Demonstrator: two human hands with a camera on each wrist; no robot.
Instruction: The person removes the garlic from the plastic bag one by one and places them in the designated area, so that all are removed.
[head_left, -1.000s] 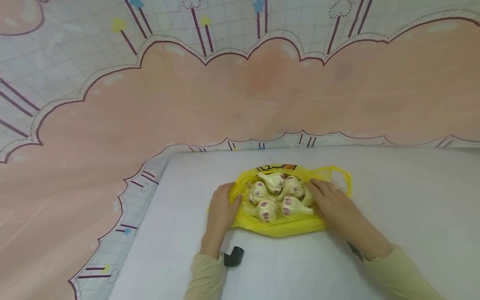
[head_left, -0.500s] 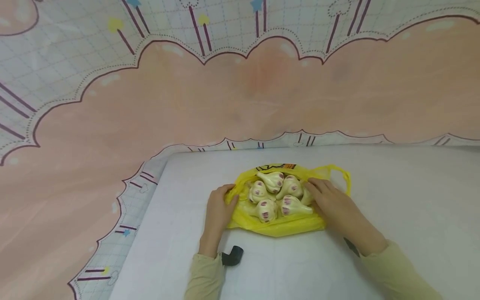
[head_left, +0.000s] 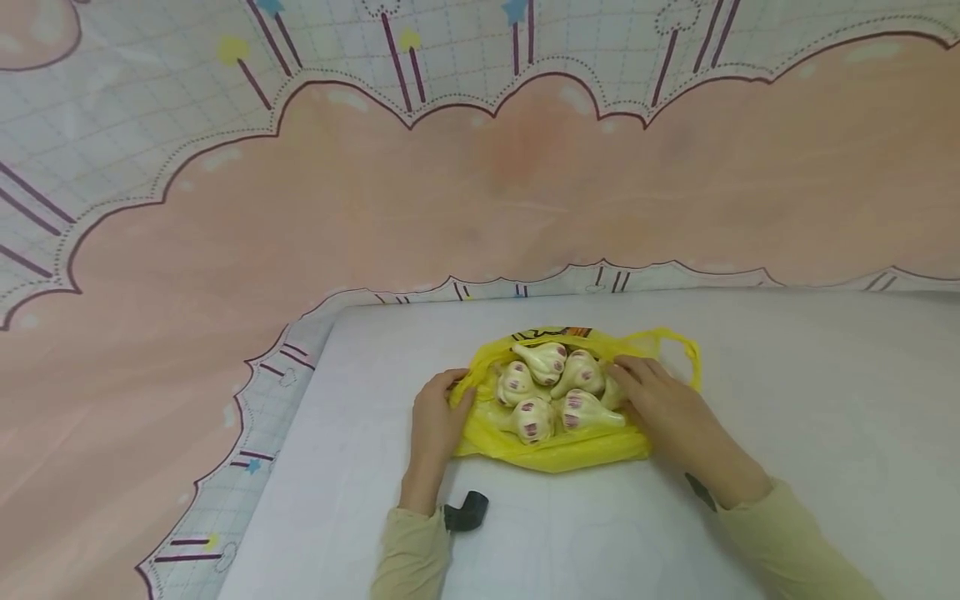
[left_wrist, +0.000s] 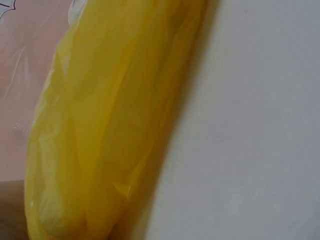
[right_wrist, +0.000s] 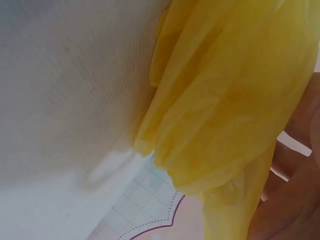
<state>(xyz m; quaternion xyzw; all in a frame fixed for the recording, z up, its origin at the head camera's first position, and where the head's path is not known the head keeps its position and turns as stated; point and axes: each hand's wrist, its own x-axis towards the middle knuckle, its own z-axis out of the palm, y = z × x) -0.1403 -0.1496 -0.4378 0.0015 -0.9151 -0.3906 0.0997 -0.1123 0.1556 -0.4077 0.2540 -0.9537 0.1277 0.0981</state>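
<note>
A yellow plastic bag (head_left: 555, 459) lies on the white table with its mouth spread wide. Inside it are several garlic bulbs, pale with purplish markings, among them a front left garlic bulb (head_left: 533, 420) and a back garlic bulb (head_left: 545, 361). My left hand (head_left: 437, 417) holds the bag's left edge between thumb and fingers. On the opposite side, my right hand (head_left: 663, 408) grips the right edge, its fingertips beside the bulbs. The left wrist view shows the bag's side (left_wrist: 100, 115) close up. Curved fingers (right_wrist: 285, 160) show behind the bag in the right wrist view.
A yellow bag handle (head_left: 693, 354) loops out at the back right. The white table (head_left: 360, 375) reaches back to a pink and white patterned cloth (head_left: 525, 192). A black wrist piece (head_left: 467, 511) sticks out by the left sleeve.
My left hand has shifted slightly left, drawing the bag's left edge outward. My right hand has moved a little to the left. The garlic bulbs keep their arrangement.
</note>
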